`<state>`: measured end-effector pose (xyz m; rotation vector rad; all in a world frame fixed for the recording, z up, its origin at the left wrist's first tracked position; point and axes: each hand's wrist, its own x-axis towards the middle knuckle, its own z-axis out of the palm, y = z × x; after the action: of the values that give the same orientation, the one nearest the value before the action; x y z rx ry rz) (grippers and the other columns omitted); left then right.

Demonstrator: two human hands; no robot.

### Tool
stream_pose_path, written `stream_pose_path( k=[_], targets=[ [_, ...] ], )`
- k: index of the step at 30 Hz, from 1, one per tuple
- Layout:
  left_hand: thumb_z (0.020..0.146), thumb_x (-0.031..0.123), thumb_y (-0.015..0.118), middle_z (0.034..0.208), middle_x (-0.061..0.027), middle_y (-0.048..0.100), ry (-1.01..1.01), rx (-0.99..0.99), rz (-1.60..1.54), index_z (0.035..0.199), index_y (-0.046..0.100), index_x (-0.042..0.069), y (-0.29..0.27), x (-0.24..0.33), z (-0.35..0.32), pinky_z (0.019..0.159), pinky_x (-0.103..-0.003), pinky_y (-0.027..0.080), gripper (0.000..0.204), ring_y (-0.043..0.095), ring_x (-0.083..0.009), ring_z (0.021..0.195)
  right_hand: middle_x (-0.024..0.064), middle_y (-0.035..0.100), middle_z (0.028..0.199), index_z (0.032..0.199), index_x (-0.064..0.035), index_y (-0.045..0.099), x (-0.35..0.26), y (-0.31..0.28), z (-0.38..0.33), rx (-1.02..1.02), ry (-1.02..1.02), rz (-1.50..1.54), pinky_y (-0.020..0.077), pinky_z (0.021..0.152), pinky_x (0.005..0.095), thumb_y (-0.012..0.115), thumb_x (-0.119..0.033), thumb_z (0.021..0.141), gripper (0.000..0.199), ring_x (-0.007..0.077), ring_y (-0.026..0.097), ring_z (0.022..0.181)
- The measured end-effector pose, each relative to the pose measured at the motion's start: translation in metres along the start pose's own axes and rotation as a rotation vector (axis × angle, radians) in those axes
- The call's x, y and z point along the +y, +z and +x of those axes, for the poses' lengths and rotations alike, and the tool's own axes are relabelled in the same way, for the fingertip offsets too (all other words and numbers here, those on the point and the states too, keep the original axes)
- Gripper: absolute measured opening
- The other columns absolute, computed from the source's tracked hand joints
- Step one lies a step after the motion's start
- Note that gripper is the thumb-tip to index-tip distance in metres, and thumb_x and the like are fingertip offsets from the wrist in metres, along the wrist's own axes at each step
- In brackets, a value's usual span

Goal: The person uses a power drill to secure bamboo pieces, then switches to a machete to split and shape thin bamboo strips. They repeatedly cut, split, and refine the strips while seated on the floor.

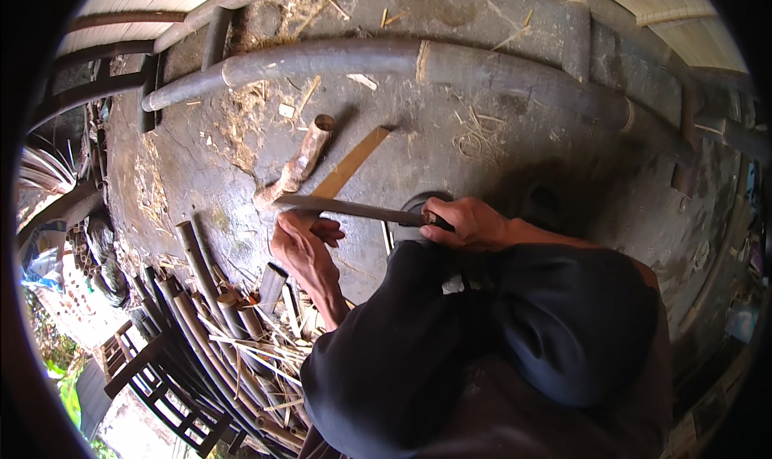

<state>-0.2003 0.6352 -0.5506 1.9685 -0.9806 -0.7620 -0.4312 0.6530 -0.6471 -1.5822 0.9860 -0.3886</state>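
Note:
My right hand (462, 222) is closed round the handle of a long-bladed knife (358, 210). The blade points left and crosses a flat, pale bamboo strip (351, 163) close to my left hand. My left hand (301, 246) grips the strip's near end, its fingers curled; part of the strip is hidden behind blade and fingers. From there the strip slants away to the upper right. Just left of it a short, knobbly piece of wood (304, 160) lies on the floor, near the tip of the blade.
A long bamboo rail (322, 57) curves across the far side. Many bamboo poles and thin slivers (233, 322) are piled at the lower left, beside a dark slatted frame (173, 395). Curled shavings (482, 131) lie on the concrete floor (386, 97). My dark-clothed knees (563, 322) are close below my hands.

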Motion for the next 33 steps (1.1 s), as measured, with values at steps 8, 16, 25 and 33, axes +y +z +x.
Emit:
stream_pose_path(
  k=[8,16,25,33],
  targets=[
    [0.102,0.031,0.029,0.058,-0.0154,0.061,-0.005,-0.016,-0.012,0.090,0.054,-0.008,0.000,0.006,0.002,0.039,-0.027,0.043,0.048,0.058,-0.0191,0.043,0.0218,0.061,0.077,0.099,-0.0055,0.056,0.000,0.005,-0.001,0.078,-0.075,0.002,0.0488,0.066,0.0437,0.056,-0.039,0.091,0.035,0.0402,0.063,0.077],
    [0.103,0.034,0.029,0.058,-0.0158,0.061,0.022,-0.039,-0.015,0.090,0.054,-0.008,0.004,0.011,0.007,0.039,-0.027,0.044,0.050,0.059,-0.0193,0.043,0.0241,0.062,0.078,0.099,-0.0029,0.055,0.009,-0.007,0.011,0.069,0.019,0.019,0.0476,0.069,0.0477,0.049,-0.044,0.094,0.042,0.0441,0.062,0.081],
    [0.102,0.031,0.029,0.057,-0.0157,0.061,0.017,-0.050,-0.023,0.096,0.054,-0.009,0.001,0.004,0.007,0.038,-0.028,0.045,0.047,0.058,-0.0196,0.042,0.0275,0.060,0.073,0.097,-0.0031,0.053,0.039,0.008,0.007,0.195,0.218,-0.072,0.0464,0.066,0.0524,0.047,-0.047,0.094,0.044,0.0465,0.061,0.074],
    [0.102,0.032,0.030,0.056,-0.0159,0.061,0.047,-0.024,-0.017,0.094,0.055,-0.008,0.001,0.002,0.012,0.039,-0.028,0.046,0.048,0.059,-0.0199,0.042,0.0263,0.060,0.069,0.095,-0.0025,0.054,0.042,0.007,0.007,0.259,0.312,-0.109,0.0479,0.067,0.0520,0.050,-0.044,0.093,0.042,0.0474,0.060,0.072]
  ],
)
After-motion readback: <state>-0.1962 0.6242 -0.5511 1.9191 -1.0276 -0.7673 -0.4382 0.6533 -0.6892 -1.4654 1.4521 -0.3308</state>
